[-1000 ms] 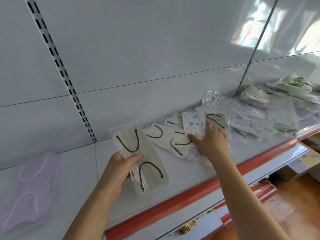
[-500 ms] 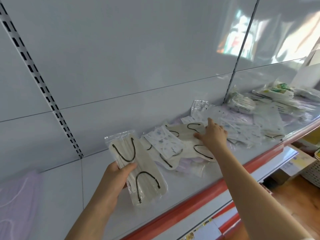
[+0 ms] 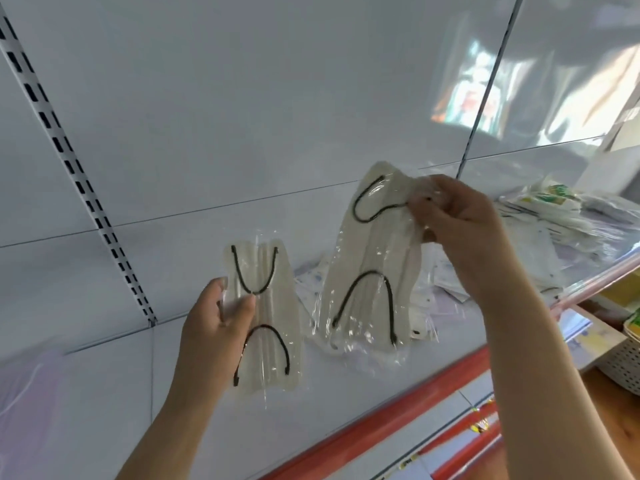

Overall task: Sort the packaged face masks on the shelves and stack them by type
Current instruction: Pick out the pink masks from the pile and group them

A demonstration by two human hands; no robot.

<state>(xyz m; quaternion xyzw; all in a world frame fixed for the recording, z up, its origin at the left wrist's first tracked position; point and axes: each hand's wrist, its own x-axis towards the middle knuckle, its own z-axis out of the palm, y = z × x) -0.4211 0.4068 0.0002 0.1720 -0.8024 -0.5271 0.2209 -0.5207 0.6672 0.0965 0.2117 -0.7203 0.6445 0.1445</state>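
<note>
Left hand: the left hand (image 3: 216,329) grips one cream mask pack (image 3: 265,318) by its left edge, thumb on the front, and holds it upright above the shelf (image 3: 346,386).
Right hand: the right hand (image 3: 457,230) pinches a second cream mask pack (image 3: 372,271) at its top right corner; the pack hangs down, tilted, at about 3 o'clock from the first one, near it but apart.
Material: both packs are clear, shiny, wrinkled plastic bags. Inside each is a flat, pleated, cream mask with two thin black ear loops, curved like arches.
Shelf: smooth white metal with a red front strip (image 3: 398,407); behind it are glossy white wall panels and a slotted upright rail (image 3: 79,188).
Pile: the loose pile of mask packs (image 3: 540,244) lies on the shelf at 2 o'clock from the hands, behind the right arm; they are white and patterned, soft and overlapping, too mixed to count.
Lilac pack: one pale lilac mask pack (image 3: 24,386) lies at 9 o'clock, at the left edge, blurred.
Change: half a second ago the right hand lay flat on a cream pack in the pile; now it has lifted that pack off the shelf and brought it toward the left hand. The left hand still holds its pack the same way.
Count: two hands, two cream packs held, four black loops visible.
</note>
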